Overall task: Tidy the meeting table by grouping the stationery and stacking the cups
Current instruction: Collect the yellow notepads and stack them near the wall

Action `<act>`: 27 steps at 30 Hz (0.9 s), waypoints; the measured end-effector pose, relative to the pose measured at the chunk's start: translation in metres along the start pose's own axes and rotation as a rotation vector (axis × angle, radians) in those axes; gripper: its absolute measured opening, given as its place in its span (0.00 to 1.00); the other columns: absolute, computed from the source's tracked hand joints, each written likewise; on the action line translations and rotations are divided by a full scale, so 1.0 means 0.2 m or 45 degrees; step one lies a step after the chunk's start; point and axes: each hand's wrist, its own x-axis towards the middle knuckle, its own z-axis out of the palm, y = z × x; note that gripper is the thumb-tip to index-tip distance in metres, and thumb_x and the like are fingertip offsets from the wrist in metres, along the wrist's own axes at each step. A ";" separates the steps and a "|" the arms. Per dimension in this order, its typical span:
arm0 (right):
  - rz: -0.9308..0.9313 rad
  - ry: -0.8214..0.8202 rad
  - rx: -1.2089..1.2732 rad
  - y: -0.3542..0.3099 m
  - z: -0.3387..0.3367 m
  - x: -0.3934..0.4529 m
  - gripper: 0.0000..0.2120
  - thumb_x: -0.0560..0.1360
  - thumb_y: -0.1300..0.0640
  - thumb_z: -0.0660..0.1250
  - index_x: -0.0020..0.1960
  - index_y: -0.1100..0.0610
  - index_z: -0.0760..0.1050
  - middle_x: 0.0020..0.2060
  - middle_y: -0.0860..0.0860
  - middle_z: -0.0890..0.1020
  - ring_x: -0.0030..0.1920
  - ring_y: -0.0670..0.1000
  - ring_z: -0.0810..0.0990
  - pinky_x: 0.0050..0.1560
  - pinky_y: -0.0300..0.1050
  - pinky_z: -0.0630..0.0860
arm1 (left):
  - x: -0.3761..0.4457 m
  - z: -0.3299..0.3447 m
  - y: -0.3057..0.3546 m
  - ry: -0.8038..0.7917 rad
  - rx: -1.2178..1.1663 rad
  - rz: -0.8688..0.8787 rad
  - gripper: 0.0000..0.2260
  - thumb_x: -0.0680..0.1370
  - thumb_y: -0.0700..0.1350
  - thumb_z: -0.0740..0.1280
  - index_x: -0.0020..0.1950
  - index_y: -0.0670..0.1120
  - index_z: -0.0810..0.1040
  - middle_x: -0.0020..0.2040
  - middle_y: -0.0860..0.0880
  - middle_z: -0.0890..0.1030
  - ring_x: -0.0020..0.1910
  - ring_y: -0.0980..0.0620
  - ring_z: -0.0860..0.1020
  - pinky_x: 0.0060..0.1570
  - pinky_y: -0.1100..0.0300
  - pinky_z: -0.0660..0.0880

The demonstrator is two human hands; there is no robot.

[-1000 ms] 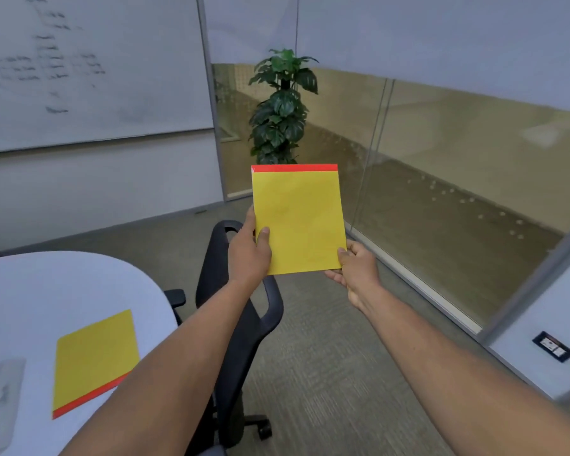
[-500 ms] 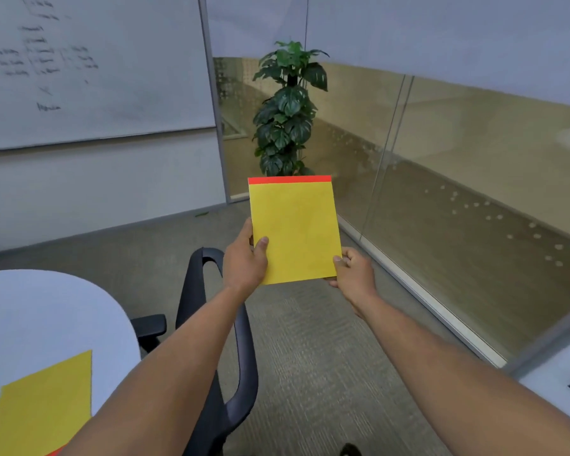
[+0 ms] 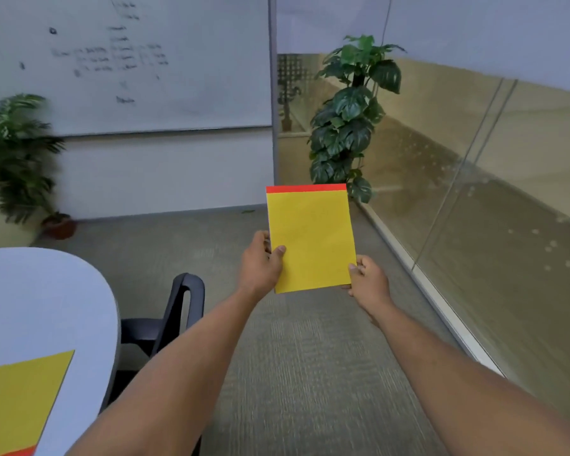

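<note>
Two hands hold one yellow notepad [image 3: 311, 240] upright in the air out in front of us, above the carpet and well apart from the table [image 3: 46, 307]. Our left hand [image 3: 260, 263] pinches the pad's left edge with the thumb on its face, and our right hand [image 3: 367, 279] pinches the lower right corner, so each grip is clamped on the pad. Over the last second our view has swung left: a second plant [image 3: 17, 153] has come into sight by the whiteboard [image 3: 125, 60], and the chair [image 3: 175, 311] has slid down toward the lower left. The pad itself has kept its place between our hands, red strip on top. A second yellow notepad [image 3: 20, 403] lies flat near the table's near right edge, low in our view. We judge that we are turning back to the table to lay the held pad with it. No cups are in view.
</note>
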 end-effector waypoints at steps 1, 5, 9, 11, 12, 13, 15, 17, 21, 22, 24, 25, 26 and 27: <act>-0.022 -0.033 0.018 0.00 0.02 0.05 0.07 0.82 0.59 0.60 0.51 0.52 0.75 0.49 0.52 0.82 0.45 0.54 0.84 0.27 0.29 0.72 | 0.05 0.00 -0.01 0.020 0.010 -0.020 0.07 0.81 0.49 0.66 0.56 0.51 0.71 0.45 0.57 0.78 0.43 0.60 0.76 0.36 0.61 0.70; -0.026 -0.149 0.041 -0.01 0.10 0.28 0.07 0.82 0.58 0.60 0.53 0.53 0.77 0.50 0.53 0.82 0.45 0.54 0.84 0.29 0.29 0.73 | 0.24 0.02 -0.09 0.099 0.009 -0.104 0.07 0.81 0.49 0.66 0.57 0.51 0.71 0.46 0.57 0.78 0.45 0.57 0.77 0.41 0.58 0.74; -0.040 -0.283 0.011 -0.02 0.20 0.52 0.09 0.82 0.58 0.60 0.49 0.48 0.77 0.50 0.52 0.83 0.43 0.52 0.85 0.29 0.29 0.73 | 0.46 0.04 -0.24 0.166 -0.028 -0.244 0.09 0.81 0.48 0.65 0.60 0.48 0.73 0.48 0.53 0.79 0.47 0.51 0.78 0.46 0.53 0.75; -0.048 -0.347 -0.035 -0.04 0.26 0.68 0.07 0.82 0.58 0.61 0.52 0.51 0.77 0.52 0.53 0.83 0.41 0.51 0.84 0.28 0.29 0.72 | 0.61 0.05 -0.30 0.208 -0.067 -0.286 0.07 0.81 0.47 0.65 0.57 0.48 0.73 0.49 0.49 0.80 0.46 0.51 0.77 0.46 0.53 0.74; -0.058 -0.367 -0.074 -0.05 0.29 0.77 0.06 0.82 0.57 0.61 0.55 0.52 0.76 0.53 0.53 0.83 0.39 0.50 0.84 0.29 0.30 0.72 | 0.69 0.06 -0.33 0.218 -0.090 -0.302 0.07 0.81 0.47 0.65 0.57 0.48 0.73 0.49 0.48 0.79 0.46 0.51 0.77 0.47 0.52 0.74; -0.064 -0.377 -0.117 -0.07 0.32 0.87 0.07 0.82 0.57 0.60 0.56 0.52 0.76 0.53 0.52 0.83 0.38 0.49 0.85 0.29 0.31 0.72 | 0.77 0.06 -0.35 0.220 -0.124 -0.318 0.07 0.81 0.47 0.66 0.57 0.48 0.74 0.49 0.47 0.79 0.47 0.50 0.77 0.48 0.51 0.74; -0.070 -0.373 -0.178 -0.12 0.39 1.06 0.07 0.82 0.56 0.60 0.55 0.51 0.76 0.52 0.52 0.83 0.36 0.47 0.85 0.30 0.32 0.72 | 0.95 0.05 -0.38 0.209 -0.229 -0.345 0.08 0.80 0.46 0.67 0.58 0.48 0.74 0.51 0.45 0.80 0.49 0.49 0.78 0.52 0.48 0.76; -0.054 -0.381 -0.208 -0.17 0.47 1.24 0.08 0.83 0.56 0.59 0.54 0.49 0.76 0.51 0.55 0.83 0.35 0.46 0.84 0.28 0.31 0.70 | 1.11 0.04 -0.41 0.194 -0.343 -0.381 0.06 0.80 0.45 0.68 0.56 0.49 0.74 0.51 0.43 0.80 0.49 0.47 0.78 0.55 0.44 0.76; -0.026 -0.429 -0.206 -0.24 0.67 1.56 0.11 0.83 0.57 0.57 0.57 0.51 0.78 0.50 0.52 0.83 0.33 0.43 0.81 0.30 0.33 0.69 | 1.42 -0.01 -0.46 0.216 -0.424 -0.439 0.07 0.81 0.47 0.65 0.58 0.48 0.73 0.53 0.46 0.80 0.53 0.46 0.78 0.55 0.47 0.75; -0.026 -0.456 -0.196 -0.26 0.73 1.62 0.12 0.83 0.57 0.56 0.57 0.51 0.78 0.48 0.50 0.83 0.32 0.42 0.81 0.30 0.33 0.69 | 1.49 -0.03 -0.48 0.252 -0.435 -0.462 0.08 0.81 0.49 0.65 0.58 0.48 0.74 0.51 0.49 0.79 0.51 0.48 0.78 0.53 0.49 0.75; -0.037 -0.530 -0.176 -0.30 0.85 1.72 0.13 0.84 0.58 0.55 0.57 0.49 0.78 0.47 0.47 0.82 0.31 0.41 0.80 0.29 0.31 0.70 | 1.60 -0.07 -0.53 0.342 -0.444 -0.511 0.08 0.82 0.50 0.62 0.57 0.47 0.74 0.47 0.52 0.78 0.47 0.51 0.76 0.48 0.52 0.72; -0.044 -0.562 -0.166 -0.32 0.92 1.77 0.14 0.84 0.59 0.54 0.56 0.47 0.77 0.48 0.47 0.82 0.32 0.42 0.80 0.30 0.31 0.70 | 1.66 -0.09 -0.56 0.381 -0.447 -0.526 0.08 0.82 0.50 0.61 0.56 0.47 0.74 0.46 0.53 0.77 0.44 0.53 0.75 0.46 0.54 0.71; -0.048 -0.592 -0.156 -0.34 0.99 1.82 0.14 0.84 0.59 0.54 0.56 0.45 0.76 0.49 0.46 0.82 0.33 0.43 0.81 0.31 0.31 0.70 | 1.71 -0.12 -0.59 0.417 -0.442 -0.544 0.07 0.83 0.49 0.60 0.55 0.48 0.74 0.45 0.54 0.77 0.42 0.54 0.75 0.43 0.55 0.71; -0.050 -0.619 -0.146 -0.36 1.06 1.88 0.15 0.84 0.59 0.54 0.55 0.44 0.76 0.48 0.45 0.82 0.34 0.43 0.81 0.31 0.32 0.70 | 1.76 -0.15 -0.63 0.451 -0.433 -0.565 0.06 0.83 0.48 0.60 0.55 0.48 0.74 0.44 0.54 0.77 0.41 0.55 0.75 0.41 0.56 0.70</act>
